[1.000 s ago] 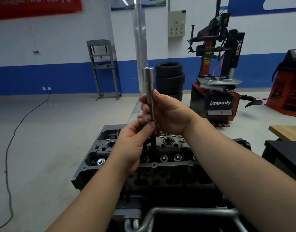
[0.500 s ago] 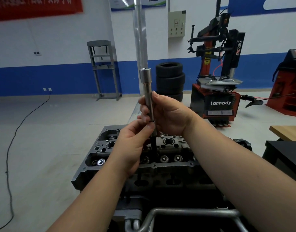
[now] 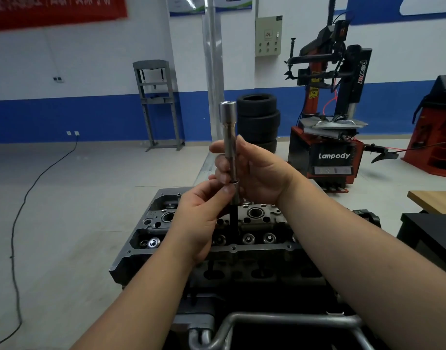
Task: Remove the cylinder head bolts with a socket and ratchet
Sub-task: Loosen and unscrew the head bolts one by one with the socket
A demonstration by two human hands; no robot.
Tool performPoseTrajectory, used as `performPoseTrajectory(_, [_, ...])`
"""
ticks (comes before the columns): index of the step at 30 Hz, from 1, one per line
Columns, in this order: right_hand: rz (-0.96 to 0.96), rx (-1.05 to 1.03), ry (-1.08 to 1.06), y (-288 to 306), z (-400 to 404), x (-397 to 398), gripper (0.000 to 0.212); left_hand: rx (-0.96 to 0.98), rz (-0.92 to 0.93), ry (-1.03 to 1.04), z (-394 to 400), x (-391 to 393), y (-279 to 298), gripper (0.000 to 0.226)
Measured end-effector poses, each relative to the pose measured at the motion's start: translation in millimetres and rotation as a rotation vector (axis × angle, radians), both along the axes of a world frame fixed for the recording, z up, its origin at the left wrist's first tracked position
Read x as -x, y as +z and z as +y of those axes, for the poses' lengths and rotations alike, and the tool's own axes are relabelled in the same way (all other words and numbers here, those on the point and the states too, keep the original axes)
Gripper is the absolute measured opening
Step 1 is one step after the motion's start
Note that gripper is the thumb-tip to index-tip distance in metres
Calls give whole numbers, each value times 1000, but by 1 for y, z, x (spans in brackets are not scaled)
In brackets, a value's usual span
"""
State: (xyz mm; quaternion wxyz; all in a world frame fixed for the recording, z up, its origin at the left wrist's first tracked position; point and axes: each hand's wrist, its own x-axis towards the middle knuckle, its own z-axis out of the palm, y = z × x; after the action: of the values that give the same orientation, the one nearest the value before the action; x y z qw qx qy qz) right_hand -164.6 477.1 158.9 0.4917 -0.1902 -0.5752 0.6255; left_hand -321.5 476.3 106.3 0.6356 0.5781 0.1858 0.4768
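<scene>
A long silver socket extension (image 3: 229, 132) stands upright above the grey cylinder head (image 3: 254, 223). My right hand (image 3: 257, 173) grips its shaft around the middle, fingers curled round it. My left hand (image 3: 204, 213) pinches the lower end, where a silver socket (image 3: 235, 189) joins a dark bolt shank (image 3: 234, 218) that runs down toward the head. Where the shank's lower end sits among the valve springs is hard to make out. No ratchet is visible.
The cylinder head sits on an engine stand with a grey tube frame (image 3: 280, 322) in front. Behind are stacked tyres (image 3: 258, 120), a tyre changer (image 3: 330, 137), a grey press frame (image 3: 159, 102), a black cable (image 3: 27, 198) on the floor, and a table (image 3: 434, 223) at right.
The extension's top has shifted slightly left between the frames. Both hands keep their hold in nearly the same place.
</scene>
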Motion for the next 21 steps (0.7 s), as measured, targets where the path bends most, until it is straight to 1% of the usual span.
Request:
performPoseTrajectory(3, [61,-9,33,2,-1,4,50,3,0,41,2,-3,-1,10])
performPoseTrajectory(5, [67,-4,-1,2,-2,5,56,22,0,24,3,-2,0,6])
performPoseTrajectory(6, [45,-6,-25,2,-2,5,54,34,-4,-1,2,-2,1,8])
performPoseTrajectory(8, [-5,-4,-55,1,-3,5,42,69,-26,-55,2,0,1,17])
performPoseTrajectory(11, [5,34,-34,2,-3,4,33,80,-47,-74,1,2,2,16])
performPoseTrajectory(14, [9,27,-8,2,-3,3,33,40,-38,-36,0,1,1,19])
performPoseTrajectory(16, [11,4,8,2,-3,3,35,24,-45,-2,0,0,0,16])
performPoseTrajectory(18, [6,-24,13,2,-2,5,46,13,-57,16,1,-1,-1,12])
performPoseTrajectory(19, [3,-33,2,2,-1,6,49,8,-52,22,2,-1,-1,10])
performPoseTrajectory(21, [-6,-45,-22,2,0,6,41,7,-34,19,3,-2,-1,5])
